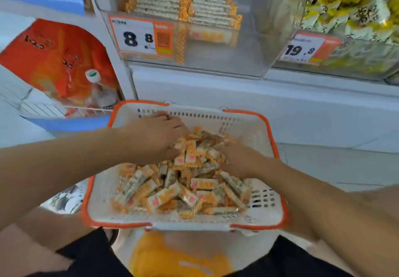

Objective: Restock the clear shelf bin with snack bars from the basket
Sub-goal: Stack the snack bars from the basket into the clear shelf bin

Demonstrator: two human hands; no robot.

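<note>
Crinkly orange-and-white bars heap in a slotted plastic basket. Both hands, left and right, curl around bars between them.

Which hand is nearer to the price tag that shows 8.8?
Left. The left hand is in the basket almost below the 8.8 tag; the right hand lies farther right and lower.

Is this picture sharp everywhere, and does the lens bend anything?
Head view: the snack bars in the basket look fairly sharp; the clear shelf bin is soft and hazy; the picture's edges are smeared and the shelf lines bow, a wide-angle effect.
</note>
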